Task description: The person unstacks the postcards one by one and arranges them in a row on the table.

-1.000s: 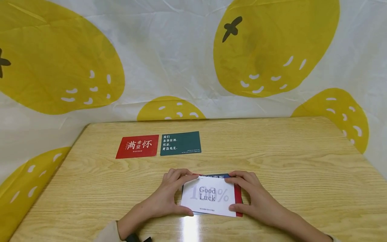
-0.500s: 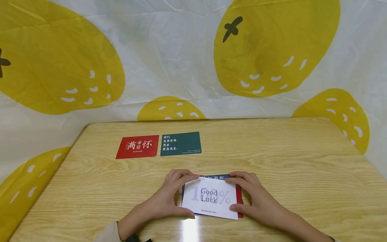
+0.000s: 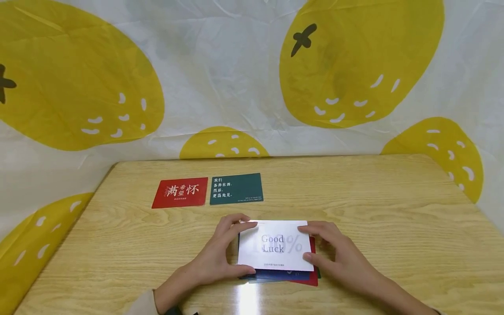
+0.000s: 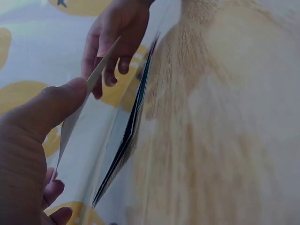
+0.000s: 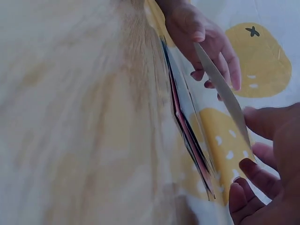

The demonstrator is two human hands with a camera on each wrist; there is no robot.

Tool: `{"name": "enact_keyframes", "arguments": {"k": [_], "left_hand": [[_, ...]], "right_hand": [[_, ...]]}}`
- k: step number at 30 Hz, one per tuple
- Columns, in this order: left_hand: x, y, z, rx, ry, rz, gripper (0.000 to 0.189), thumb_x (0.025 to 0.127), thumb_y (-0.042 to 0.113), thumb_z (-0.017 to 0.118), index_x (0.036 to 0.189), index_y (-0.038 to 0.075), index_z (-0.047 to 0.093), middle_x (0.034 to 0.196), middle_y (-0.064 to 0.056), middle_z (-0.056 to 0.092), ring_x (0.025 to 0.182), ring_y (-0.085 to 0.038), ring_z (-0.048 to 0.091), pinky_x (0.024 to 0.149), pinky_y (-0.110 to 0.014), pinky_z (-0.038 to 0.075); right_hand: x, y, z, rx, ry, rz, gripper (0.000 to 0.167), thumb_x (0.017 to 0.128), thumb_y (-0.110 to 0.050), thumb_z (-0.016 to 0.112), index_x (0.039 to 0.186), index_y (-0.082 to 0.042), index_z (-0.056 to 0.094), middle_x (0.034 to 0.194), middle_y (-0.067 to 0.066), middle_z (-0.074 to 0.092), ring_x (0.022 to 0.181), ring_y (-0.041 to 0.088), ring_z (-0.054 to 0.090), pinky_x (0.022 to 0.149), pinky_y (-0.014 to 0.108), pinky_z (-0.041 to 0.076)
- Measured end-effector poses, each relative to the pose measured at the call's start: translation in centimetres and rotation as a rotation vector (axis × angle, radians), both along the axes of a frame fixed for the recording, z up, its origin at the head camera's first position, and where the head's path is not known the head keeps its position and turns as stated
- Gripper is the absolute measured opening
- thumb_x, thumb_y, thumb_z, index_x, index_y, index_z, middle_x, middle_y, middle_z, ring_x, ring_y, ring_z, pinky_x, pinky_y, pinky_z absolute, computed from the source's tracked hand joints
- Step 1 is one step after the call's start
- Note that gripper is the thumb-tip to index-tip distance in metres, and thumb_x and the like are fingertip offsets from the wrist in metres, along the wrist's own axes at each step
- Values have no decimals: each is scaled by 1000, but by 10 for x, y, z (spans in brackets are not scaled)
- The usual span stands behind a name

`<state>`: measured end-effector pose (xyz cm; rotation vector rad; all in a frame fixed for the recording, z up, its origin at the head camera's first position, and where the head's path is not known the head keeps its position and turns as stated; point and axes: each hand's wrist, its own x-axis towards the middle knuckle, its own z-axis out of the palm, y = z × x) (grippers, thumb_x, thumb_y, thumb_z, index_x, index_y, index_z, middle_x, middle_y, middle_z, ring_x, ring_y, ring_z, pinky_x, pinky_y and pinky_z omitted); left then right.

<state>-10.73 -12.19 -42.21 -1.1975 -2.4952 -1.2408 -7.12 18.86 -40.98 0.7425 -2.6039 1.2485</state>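
A white postcard (image 3: pixel 275 258) printed "Good Luck" is held by both hands above a loose stack of cards (image 3: pixel 285 275). My left hand (image 3: pixel 214 253) grips its left end, thumb at the near edge and fingers at the far edge. My right hand (image 3: pixel 340 251) holds the right end the same way. In the left wrist view the postcard (image 4: pixel 74 115) tilts, apart from the stack (image 4: pixel 132 122) on the table. The right wrist view shows the postcard (image 5: pixel 225 91) slightly bowed. Blue, red and green edges of the uneven stack stick out beneath it.
Flat on the wooden table (image 3: pixel 393 210), a red card (image 3: pixel 179 192) with white Chinese characters lies farther back at left. Beside it is a dark green card (image 3: pixel 236 189). A white cloth (image 3: pixel 220 65) with yellow fruit prints hangs behind the table.
The white postcard has risen off the stack and shifted away from the person, uncovering the stack's near edges. Both hands keep hold of it. The red and green cards behind stay put.
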Motion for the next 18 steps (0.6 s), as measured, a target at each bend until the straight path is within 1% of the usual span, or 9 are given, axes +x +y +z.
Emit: {"name": "enact_keyframes", "arguments": {"k": [2,5,9,15,18], "left_hand": [[-1,1,2,8,0,12,83,68,36,87,139,18,47,138,-3,37,127,-21,33,102,-36,36],[-2,3,5,6,-12,27,84,68,36,87,140,20,47,139,-3,37,128,-20,31,103,-38,36],[-8,7,10,-4,-27,41,86,67,37,88,140,22,46,141,-3,36,130,-18,28,104,-41,35],[-20,15,18,2,0,36,88,67,36,88,141,19,45,141,-5,37,128,-19,29,101,-43,36],[-29,20,21,-1,31,34,89,66,34,89,141,17,44,141,-5,37,128,-20,30,100,-42,37]], "right_hand": [[-2,0,2,-31,-3,6,49,84,-17,75,129,-23,58,127,-7,54,103,12,53,79,22,47],[-5,0,4,-71,4,19,49,84,-12,75,129,-19,58,125,-5,55,95,12,55,74,24,49],[-9,2,5,-93,26,19,52,82,-6,75,131,-16,57,125,-2,55,94,13,53,71,24,50],[-19,5,10,-71,36,-14,54,83,-7,74,133,-15,56,128,-1,53,97,13,51,70,24,50],[-25,8,12,-36,61,-44,54,83,-8,75,133,-15,56,129,2,53,93,14,51,69,25,49]]}}
